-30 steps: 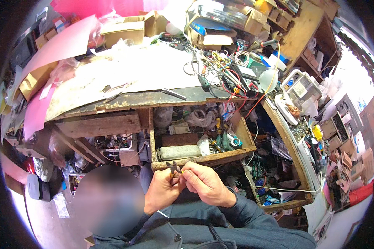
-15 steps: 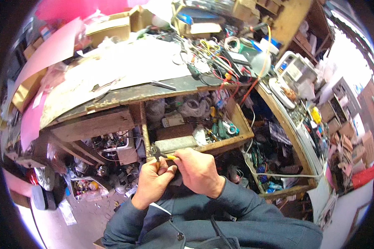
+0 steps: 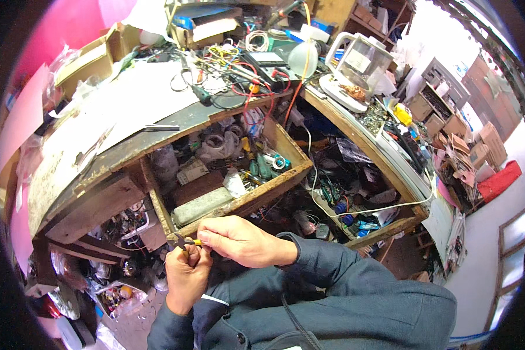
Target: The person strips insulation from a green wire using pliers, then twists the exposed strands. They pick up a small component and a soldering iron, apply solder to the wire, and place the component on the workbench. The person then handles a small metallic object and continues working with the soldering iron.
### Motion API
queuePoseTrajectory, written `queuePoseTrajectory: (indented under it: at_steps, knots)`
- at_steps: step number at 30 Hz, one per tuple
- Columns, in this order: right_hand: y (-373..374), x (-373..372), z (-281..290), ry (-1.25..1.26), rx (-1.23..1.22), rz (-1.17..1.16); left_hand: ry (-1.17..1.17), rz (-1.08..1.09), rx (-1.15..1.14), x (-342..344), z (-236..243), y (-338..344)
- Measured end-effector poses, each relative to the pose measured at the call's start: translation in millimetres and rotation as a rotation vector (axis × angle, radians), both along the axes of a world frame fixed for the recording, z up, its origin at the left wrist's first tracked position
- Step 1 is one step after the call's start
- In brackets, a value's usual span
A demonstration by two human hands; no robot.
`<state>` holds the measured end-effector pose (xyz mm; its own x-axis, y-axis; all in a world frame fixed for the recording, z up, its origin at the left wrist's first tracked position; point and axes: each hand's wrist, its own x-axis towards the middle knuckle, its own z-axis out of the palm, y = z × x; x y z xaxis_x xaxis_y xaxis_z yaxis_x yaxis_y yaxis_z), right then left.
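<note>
**Pliers left, small yellow piece right, meeting at the drawer corner**

Left hand (image 3: 186,274): grip wrapped round dark-jawed pliers (image 3: 180,240), head poking up past the fist. Right hand (image 3: 239,242): grip pinching a small yellow piece (image 3: 198,241) right beside the pliers' head; can't tell if they touch. Both at the near left corner of the open drawer (image 3: 245,201).

Doing it well, my take: brace hand against hand, hold the head's angle steady, keep fingertips clear of the jaws, pinch firm but light on something this tiny.

Materials: drawer is rough, worn wood. Along its front edge, a long matt grey block (image 3: 203,205), corners rounded; behind it, a flat brown block (image 3: 197,186). Towards the right corner, smooth green handles (image 3: 265,169), probably plastic. Slim metallic-looking bar (image 3: 161,128) near the surface (image 3: 193,116)'s front edge.
</note>
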<state>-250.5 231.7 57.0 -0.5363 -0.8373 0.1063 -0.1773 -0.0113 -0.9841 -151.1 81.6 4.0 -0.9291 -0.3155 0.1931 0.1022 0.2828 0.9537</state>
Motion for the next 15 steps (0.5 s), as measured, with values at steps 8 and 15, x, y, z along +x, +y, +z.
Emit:
queuePoseTrajectory:
  at_steps: [8,15]
  knots:
    - [-18,12,-18,0.796,-0.053,-0.296,-0.066,0.016,0.405,-1,-14,-3]
    - [-19,19,-21,0.754,-0.048,-0.271,-0.122,0.021,0.193,10,-3,-10]
